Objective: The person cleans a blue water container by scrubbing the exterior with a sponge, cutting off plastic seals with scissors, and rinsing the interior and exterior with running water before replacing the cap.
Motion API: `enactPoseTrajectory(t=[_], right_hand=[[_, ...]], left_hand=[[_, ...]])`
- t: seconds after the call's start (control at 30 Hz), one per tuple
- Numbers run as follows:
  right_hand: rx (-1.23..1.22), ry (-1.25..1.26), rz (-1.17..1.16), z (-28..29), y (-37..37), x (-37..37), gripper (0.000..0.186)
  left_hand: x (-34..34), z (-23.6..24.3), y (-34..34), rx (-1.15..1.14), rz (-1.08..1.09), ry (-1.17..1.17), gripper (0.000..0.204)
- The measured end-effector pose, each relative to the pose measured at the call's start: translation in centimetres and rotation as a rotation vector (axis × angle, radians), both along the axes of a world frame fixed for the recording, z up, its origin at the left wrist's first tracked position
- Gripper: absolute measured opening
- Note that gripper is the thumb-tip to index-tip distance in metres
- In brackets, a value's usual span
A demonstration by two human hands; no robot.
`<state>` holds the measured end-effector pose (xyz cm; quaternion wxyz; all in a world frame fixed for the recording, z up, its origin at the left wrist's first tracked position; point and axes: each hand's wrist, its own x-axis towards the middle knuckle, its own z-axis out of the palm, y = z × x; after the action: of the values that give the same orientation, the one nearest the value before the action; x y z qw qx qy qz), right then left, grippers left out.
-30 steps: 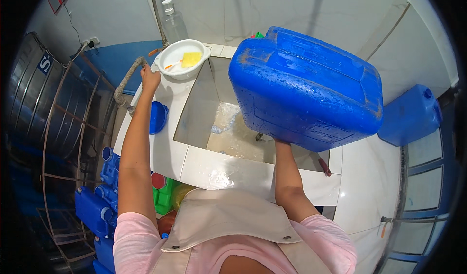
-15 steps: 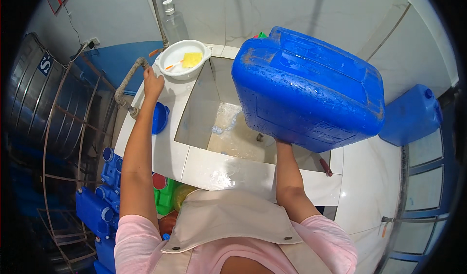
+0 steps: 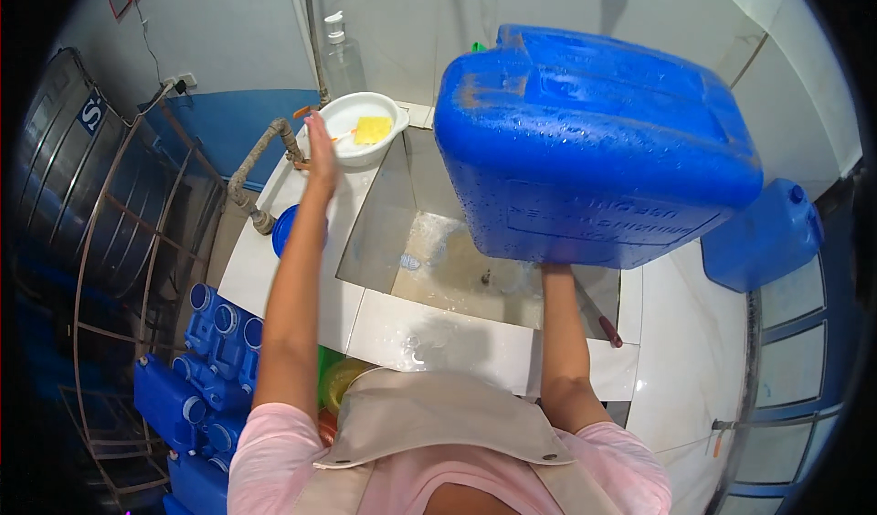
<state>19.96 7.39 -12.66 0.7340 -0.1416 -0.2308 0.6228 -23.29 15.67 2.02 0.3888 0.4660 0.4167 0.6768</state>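
A large wet blue jerrycan point(image 3: 594, 149) is raised and tilted over the tiled sink point(image 3: 365, 241). My right hand goes in beneath its near side and bears it up; the jerrycan hides the fingers, and the forearm point(image 3: 562, 332) shows below. My left hand point(image 3: 320, 159) is slightly blurred, with its fingers stretched out and nothing in them. It is beside the bent pipe point(image 3: 251, 163) and its orange handle point(image 3: 302, 112), in front of the white basin point(image 3: 397, 124). In that basin lies a yellow sponge point(image 3: 372, 130).
A clear pump bottle point(image 3: 343, 63) stands behind the basin. Under my left forearm is a blue dipper point(image 3: 286, 227). A dark red handle point(image 3: 611, 332) rests on the sink's front edge. Another blue jerrycan point(image 3: 763, 236) stands right; several blue containers point(image 3: 192, 405) are stacked lower left.
My left hand has come off the pipe near the orange handle, its fingers now extended. The raised jerrycan has shifted slightly right, with my right arm under it.
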Motion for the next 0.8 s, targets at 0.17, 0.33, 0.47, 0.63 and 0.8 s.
enactPoseTrajectory(t=[0.17,0.33,0.47,0.63,0.8], right_hand=[[-0.043,0.055,-0.013,0.5,-0.6,-5.9,0.046],[-0.058,-0.079,-0.047,1.0,-4.1,3.1,0.044],[-0.071,-0.052,-0.105,0.9,-3.8,1.1,0.042],[-0.070,-0.079,-0.057,0.8,-4.6,-0.2,0.040],[-0.020,-0.323,-0.162,4.3,-8.9,11.1,0.039]], left_hand=[[7.3,-5.0,-0.3,0.036,-0.223,-0.409,0.077],[8.1,-3.2,-2.9,-0.013,-0.211,-0.363,0.088],[10.1,-1.8,-3.3,0.015,-0.163,-0.422,0.073],[6.8,-6.1,-5.3,-0.046,-0.163,0.429,0.060],[-2.4,-2.1,-8.8,-0.312,-0.031,1.821,0.035]])
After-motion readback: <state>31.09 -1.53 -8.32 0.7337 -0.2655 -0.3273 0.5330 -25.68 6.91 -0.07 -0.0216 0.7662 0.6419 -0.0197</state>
